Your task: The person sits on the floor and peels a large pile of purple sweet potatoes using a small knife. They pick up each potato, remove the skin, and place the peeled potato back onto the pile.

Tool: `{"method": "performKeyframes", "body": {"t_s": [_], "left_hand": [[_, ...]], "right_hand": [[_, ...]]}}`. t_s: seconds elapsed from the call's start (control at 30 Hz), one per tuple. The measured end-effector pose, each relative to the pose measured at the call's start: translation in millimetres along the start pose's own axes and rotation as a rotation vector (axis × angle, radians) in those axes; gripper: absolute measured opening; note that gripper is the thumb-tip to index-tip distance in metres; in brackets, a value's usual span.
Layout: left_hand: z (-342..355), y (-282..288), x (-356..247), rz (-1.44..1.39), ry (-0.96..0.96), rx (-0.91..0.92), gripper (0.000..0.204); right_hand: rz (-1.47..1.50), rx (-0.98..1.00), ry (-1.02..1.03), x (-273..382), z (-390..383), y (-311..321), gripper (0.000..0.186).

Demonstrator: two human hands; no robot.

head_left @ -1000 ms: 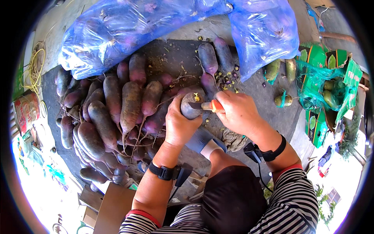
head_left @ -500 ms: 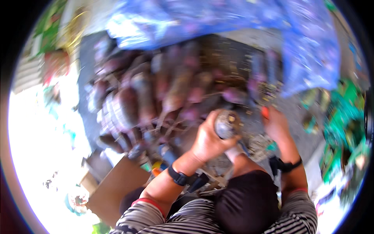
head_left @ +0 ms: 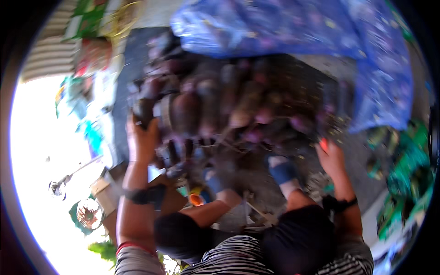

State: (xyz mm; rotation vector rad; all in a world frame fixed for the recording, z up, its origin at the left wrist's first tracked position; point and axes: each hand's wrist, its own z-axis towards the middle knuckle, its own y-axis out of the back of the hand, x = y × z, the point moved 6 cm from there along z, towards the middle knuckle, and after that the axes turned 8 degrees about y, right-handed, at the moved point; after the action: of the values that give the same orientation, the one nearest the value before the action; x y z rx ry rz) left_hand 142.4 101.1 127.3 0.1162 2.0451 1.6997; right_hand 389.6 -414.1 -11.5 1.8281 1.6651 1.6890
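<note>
At the left edge of the pile, my left hand [head_left: 143,137] has its thumb and fingers around the end of a dark, thick root [head_left: 145,111] that looks like taro. Blur hides how firmly it grips. My right hand [head_left: 331,158] is closed at the right, above the grey ground, on a small orange-red thing [head_left: 324,145]. Only its end shows past the fingers; the kind cannot be made out. Between the hands lie many brown-purple roots [head_left: 208,107] with pinkish ends, side by side on a dark sheet [head_left: 126,68].
A blue plastic sheet [head_left: 275,27] covers the far side and bends down at the right. My feet in blue slippers [head_left: 284,172] stand close to the pile. Cardboard [head_left: 110,190] is at lower left, green plastic bags [head_left: 408,169] at right. Pale scraps [head_left: 316,181] litter the ground.
My left hand has gone from the middle, where it held a root upright, to the pile's left edge. My right hand stays at the right with the orange-red thing. The view has shifted.
</note>
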Motion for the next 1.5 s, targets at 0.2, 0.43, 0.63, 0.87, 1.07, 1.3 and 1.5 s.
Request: {"method": "performKeyframes", "body": {"t_s": [0.2, 0.43, 0.63, 0.87, 1.07, 1.3, 1.5], "left_hand": [[39.1, -19.3, 39.0, 0.124, -0.037, 0.130, 0.062], [8.9, -31.3, 2.4, 0.116, -0.202, -0.001, 0.061], [-14.1, -34.9, -4.1, -0.144, -0.103, 0.017, 0.058], [-112.3, -29.2, -99.5, -0.312, -0.426, -0.063, 0.044], [-175.7, -65.4, -154.6, -0.446, -0.592, 0.235, 0.033], [-220.0, -122.9, -221.3, -0.671, -0.655, 0.556, 0.037], [-215.1, -172.2, -263.9, -0.421, -0.824, 0.550, 0.066]], "right_hand": [[-0.064, -0.255, -0.135, -64.8, 43.8, 22.1, 0.031], [-0.254, -0.354, -0.072, -63.9, 126.1, 19.3, 0.036], [-0.223, -0.332, -0.231, -35.6, 173.8, 13.5, 0.041], [-0.188, -0.475, -0.111, -31.4, 133.0, 27.7, 0.023], [-0.278, -0.055, -0.561, -92.7, 160.7, 49.8, 0.052], [-0.029, 0.028, -0.472, -117.2, 163.0, 54.5, 0.061], [1.249, 0.243, -0.528, -30.8, 81.5, 27.1, 0.035]]}}
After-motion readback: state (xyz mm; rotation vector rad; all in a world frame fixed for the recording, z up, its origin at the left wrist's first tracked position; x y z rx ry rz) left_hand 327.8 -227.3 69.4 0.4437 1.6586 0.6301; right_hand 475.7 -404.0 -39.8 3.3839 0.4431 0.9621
